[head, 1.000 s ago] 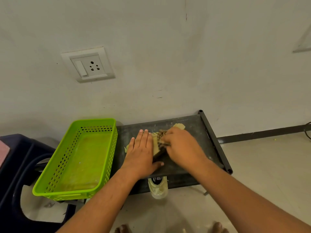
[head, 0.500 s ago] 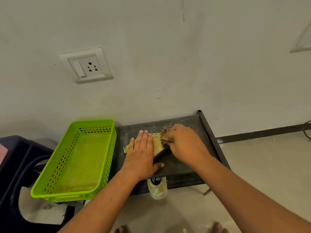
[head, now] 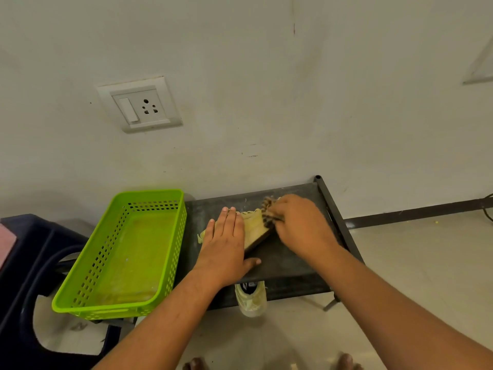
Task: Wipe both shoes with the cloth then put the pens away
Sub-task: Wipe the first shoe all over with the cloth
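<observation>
Fingers (head: 231,222) of left hand (head: 225,247): straight and close together, pressed flat on the shoe (head: 254,227); thumb out to the side on the shelf; nothing gripped.
Fingers (head: 277,210) of right hand (head: 300,227): curled round the cloth (head: 267,209) and bunching it against the far end of the shoe.
Step in hand: wiping the first shoe, as I judge it, with one hand pinning and the other rubbing.
Done so far: can't tell how much of this shoe is already clean.
Left to do: probably finish this shoe, wipe the second shoe (head: 250,300), then put the pens away.
Pens: none visible anywhere.
Toes (head: 196,364): bare, at the bottom edge, on the floor.
Second shoe: pale cream, toe poking out below the front edge of the rack (head: 290,263); dark opening shows; nobody touching it; floor or lower shelf, can't tell which.
Basket (head: 117,308): bright green, perforated walls, just beside the rack on its left; likely where the pens go.
Chair (head: 32,263): dark blue plastic, left of and under the basket.
Shoe on rack: cream-yellow, lying on the black top shelf, dark band along its near edge, mostly hidden by both hands.
Cloth: brown and tan stripes, small wad, only a bit shows past the knuckles.
Socket (head: 145,105): white switch plate on the wall behind, well above the basket.
</observation>
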